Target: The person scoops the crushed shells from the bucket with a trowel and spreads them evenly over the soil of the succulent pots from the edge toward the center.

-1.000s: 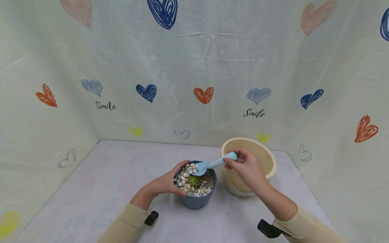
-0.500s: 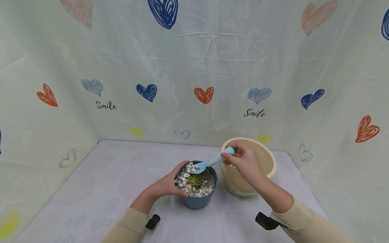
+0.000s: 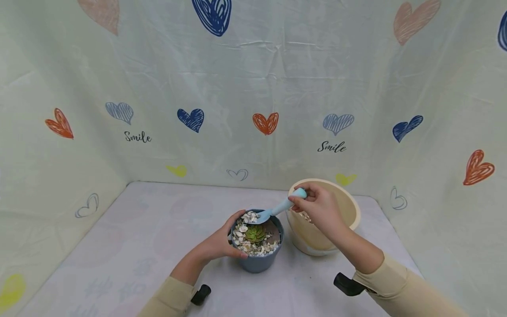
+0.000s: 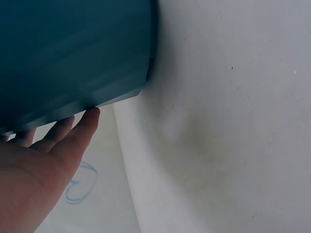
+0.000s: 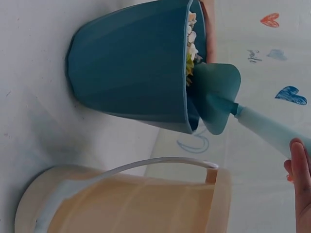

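Observation:
A blue-grey flower pot (image 3: 257,264) stands on the table, holding a green succulent (image 3: 255,234) ringed by pale pebbles (image 3: 240,237). On the pot's right side a brown patch lies bare of pebbles. My left hand (image 3: 218,243) grips the pot at its left, thumb in front and fingers round the back; in the left wrist view its fingertips (image 4: 90,116) touch the pot's wall. With my right hand (image 3: 325,211) I pinch the handle end of a light-blue hand trowel (image 3: 282,207). Its blade (image 5: 216,97) is tilted over the pot's rim, its tip at the pebbles behind the succulent.
A cream bucket (image 3: 354,209) with a pale bail handle (image 5: 146,162) stands right of the pot, under my right hand. Some pebbles (image 3: 305,216) show inside it. A white cloth (image 3: 158,220) covers the table, and a heart-printed curtain (image 3: 229,79) hangs behind.
The trowel blade has turned and slid slightly up and back over the pebbles, its handle end rising a little. My left hand and the pot have barely moved.

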### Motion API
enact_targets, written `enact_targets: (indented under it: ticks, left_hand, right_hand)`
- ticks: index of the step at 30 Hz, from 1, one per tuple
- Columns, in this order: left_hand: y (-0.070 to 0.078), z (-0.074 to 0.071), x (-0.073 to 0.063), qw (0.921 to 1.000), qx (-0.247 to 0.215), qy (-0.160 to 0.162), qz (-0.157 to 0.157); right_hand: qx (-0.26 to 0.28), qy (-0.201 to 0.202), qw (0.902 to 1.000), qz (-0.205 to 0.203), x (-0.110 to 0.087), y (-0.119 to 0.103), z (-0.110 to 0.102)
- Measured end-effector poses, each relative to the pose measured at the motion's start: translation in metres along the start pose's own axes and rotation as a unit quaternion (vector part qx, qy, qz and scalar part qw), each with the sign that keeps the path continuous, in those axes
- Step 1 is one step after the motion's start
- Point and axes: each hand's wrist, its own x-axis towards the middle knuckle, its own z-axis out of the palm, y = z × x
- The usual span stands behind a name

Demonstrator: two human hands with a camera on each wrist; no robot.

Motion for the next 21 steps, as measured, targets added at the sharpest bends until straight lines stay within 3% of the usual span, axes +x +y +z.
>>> enact_targets:
  ticks: [21]
  left_hand:
    - [0.002, 0.012, -0.009, 0.9987, -0.022, 0.046, -0.001]
  right_hand:
    - [-0.017, -0.017, 0.9992, -0.033, 0.0, -0.013, 0.004]
